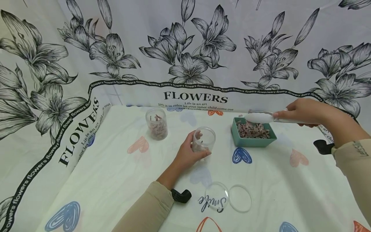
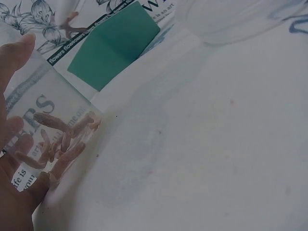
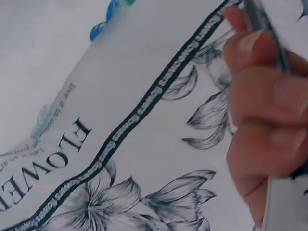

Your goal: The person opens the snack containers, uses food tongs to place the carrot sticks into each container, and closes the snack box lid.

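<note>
Brown strips (image 1: 252, 131) lie heaped in a green box (image 1: 255, 142) on a heart-print tablecloth (image 1: 266, 180), right of centre and between a person's two hands. The right hand (image 1: 304, 112) is the nearer, just behind the box's right end, its thumb and fingers clasped on white tongs (image 1: 259, 117) that point left, over the back of the box and roughly along its long, side-to-side axis. The strips themselves lie at all angles. In the left wrist view, a brown piece shows beside a pale tip, apparently that of the tongs, though whether it is pinched cannot be made out. The left hand (image 1: 186, 153) grasps a clear open-topped jar (image 1: 203, 141), thumb at the front and fingers around the other side, to the left of the box and apart from it. A few strips lie low in that jar. A second jar (image 1: 157, 129), visibly fuller, stands upright farther left, touched by neither hand. Nearer the person, two clear discs (image 1: 217, 195), probably lids, lie flat side by side. A flower-print curtain (image 1: 165, 19) forms the backdrop.
</note>
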Demonstrator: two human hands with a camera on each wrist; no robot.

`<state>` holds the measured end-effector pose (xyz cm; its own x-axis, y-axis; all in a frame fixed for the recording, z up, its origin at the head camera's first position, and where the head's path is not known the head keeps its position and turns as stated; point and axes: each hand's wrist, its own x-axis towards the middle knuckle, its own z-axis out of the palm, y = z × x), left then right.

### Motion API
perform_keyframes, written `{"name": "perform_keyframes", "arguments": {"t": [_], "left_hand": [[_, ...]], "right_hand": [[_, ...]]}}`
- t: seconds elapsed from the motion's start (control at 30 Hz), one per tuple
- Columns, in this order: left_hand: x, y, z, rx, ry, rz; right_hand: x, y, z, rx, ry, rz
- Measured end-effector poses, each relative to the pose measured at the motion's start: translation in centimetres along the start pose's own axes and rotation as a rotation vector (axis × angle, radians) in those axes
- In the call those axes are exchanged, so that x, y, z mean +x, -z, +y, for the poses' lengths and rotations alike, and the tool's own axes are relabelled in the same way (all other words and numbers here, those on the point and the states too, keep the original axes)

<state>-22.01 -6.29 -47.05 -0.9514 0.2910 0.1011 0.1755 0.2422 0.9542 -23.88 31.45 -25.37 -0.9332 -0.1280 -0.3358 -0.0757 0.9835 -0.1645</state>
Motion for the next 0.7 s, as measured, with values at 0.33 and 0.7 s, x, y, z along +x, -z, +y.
{"name": "perform_keyframes", "arguments": {"t": [0.33,0.7], "left_hand": [[0.0,0.2,0.0,-0.006,0.014,-0.006],[-0.1,0.1,0.2,-0.022,0.028,-0.026]], "right_hand": [[0.1,-0.6,-6.6,0.209,0.162,-0.064],[1.9,-3.7,-10.0,0.23,0.21,-0.119]]}}
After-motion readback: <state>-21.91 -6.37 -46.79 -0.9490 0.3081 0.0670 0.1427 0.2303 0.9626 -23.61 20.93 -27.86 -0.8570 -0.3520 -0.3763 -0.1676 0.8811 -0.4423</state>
